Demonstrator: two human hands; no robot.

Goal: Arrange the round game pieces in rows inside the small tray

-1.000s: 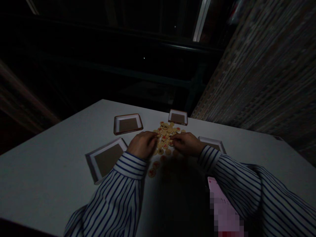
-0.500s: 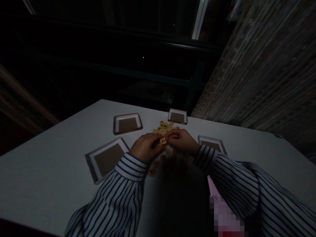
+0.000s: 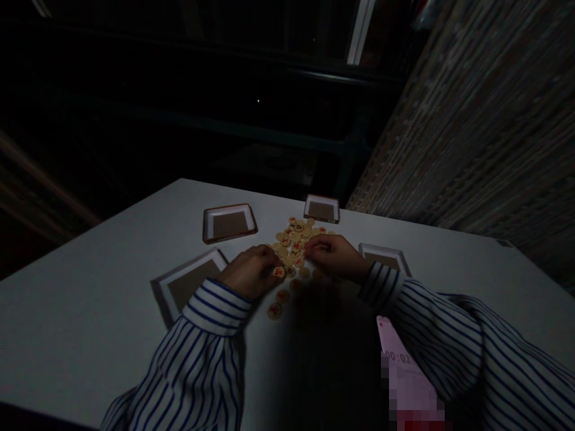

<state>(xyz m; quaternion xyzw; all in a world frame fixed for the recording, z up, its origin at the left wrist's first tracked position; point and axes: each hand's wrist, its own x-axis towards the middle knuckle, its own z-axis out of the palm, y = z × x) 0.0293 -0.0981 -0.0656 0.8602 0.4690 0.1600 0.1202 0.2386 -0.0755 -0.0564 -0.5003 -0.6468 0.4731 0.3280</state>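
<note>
A heap of round wooden Chinese chess pieces [image 3: 296, 236] with red or dark characters lies on the white table [image 3: 112, 263]. My left hand [image 3: 251, 269] is at its left side, thumb and fingers closed on a Chinese chess piece [image 3: 278, 272] whose red character faces up. At the heap's right edge, my right hand [image 3: 335, 254] has its fingers pressed together; whatever is between the fingertips is hidden. Two red-marked pieces [image 3: 274, 310] lie apart, nearer to me. Shadow darkens the pieces under my right hand.
Shallow box lids or trays stand around the heap: one far left [image 3: 204, 224], one at the back [image 3: 338, 211], one near left [image 3: 157, 290], one at right [image 3: 402, 254], partly behind my right wrist. A pink sheet-like object [image 3: 395, 347] with digits is beneath my right forearm.
My hands have moved apart. The left hand went left and slightly nearer to me with the red-marked piece, and more of the heap shows between the hands.
</note>
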